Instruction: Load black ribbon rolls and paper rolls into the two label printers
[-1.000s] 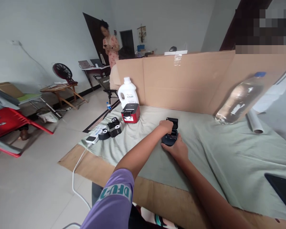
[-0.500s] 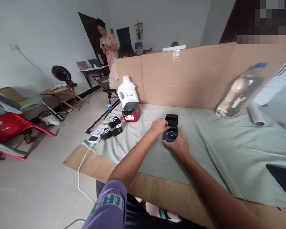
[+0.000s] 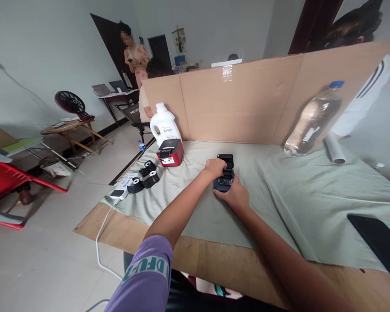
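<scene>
A small dark printer (image 3: 222, 186) lies on the green cloth with its black lid (image 3: 226, 161) swung up. My right hand (image 3: 238, 195) grips its body from the right and front, thumb along the near edge. At the upper left, my left hand (image 3: 215, 167) bends its fingers into the compartment; the fingertips are hidden, and whatever they pinch cannot be made out. A shiny dark strip shows inside the compartment below them. Further left stands a red and black printer (image 3: 170, 153) with a dark strip sticking out.
Behind the red printer is a white jug (image 3: 165, 123). Black rolls (image 3: 151, 178) lie by a white power strip (image 3: 123, 185). A cardboard screen (image 3: 234, 108) backs the table; a water bottle (image 3: 315, 119), a clear film roll (image 3: 334, 149) and a phone (image 3: 378, 238) are on the right.
The view has shifted, so everything sits further left in the picture. My left hand has moved slightly over the compartment; the right hand keeps its grip on the printer.
</scene>
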`<state>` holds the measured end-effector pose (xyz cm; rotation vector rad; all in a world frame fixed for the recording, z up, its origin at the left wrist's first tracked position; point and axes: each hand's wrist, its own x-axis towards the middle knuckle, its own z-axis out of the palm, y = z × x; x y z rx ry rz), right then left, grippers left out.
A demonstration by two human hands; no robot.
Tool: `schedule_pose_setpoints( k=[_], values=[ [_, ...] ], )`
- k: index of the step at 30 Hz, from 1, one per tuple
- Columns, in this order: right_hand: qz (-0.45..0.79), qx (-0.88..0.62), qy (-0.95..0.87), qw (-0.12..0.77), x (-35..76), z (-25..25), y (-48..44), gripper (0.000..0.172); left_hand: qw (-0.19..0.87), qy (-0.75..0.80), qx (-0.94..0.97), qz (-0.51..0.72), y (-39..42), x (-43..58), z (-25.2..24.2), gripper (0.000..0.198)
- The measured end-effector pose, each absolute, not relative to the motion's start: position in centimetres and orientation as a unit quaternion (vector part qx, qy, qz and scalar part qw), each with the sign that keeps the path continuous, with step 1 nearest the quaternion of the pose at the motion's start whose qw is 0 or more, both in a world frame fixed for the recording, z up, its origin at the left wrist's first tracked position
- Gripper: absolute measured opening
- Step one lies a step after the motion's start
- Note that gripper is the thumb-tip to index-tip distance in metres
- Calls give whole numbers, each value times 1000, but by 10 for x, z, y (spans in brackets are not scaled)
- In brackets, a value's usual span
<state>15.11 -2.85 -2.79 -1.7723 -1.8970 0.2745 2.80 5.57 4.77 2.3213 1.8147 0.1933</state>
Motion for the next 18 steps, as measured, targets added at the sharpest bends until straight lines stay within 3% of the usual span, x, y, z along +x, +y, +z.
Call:
schedule_pose_setpoints(
  k=[5,11,18],
  values=[
    [100,-654,-701,264,151,-30,-28,111,99,606,788,40,53,36,48,21],
    [100,-655,-702,264,152,-29,-28,111,110,596,794,40,57,36,63,25],
    [85,-659,-703,252,151,-25,-29,107,74,579,788,196,16,-31,102,33]
  ],
)
